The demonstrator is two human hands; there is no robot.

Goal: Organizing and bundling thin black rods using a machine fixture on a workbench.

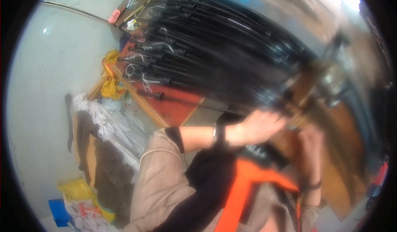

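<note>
My left hand (262,126) reaches across from the left, a band and dark strap at its wrist. Its fingers look curled, close to the near right end of a large bundle of long black rods (198,54); what they hold cannot be made out. My right hand (312,141), blurred, is closed beside a brown wooden surface (335,157), with a dark band on its wrist. Between and beyond both hands is a smeared brown and metallic fixture (318,83). The rods have dark ends with thin white cord loops (144,81) at the left.
A red board with a wooden edge (169,108) lies under the rods. Left of me are white plastic sheeting (124,128), a yellow bag (111,83), a dark brown piece (115,170) and a blue item (60,212). An orange strap (240,195) crosses my front.
</note>
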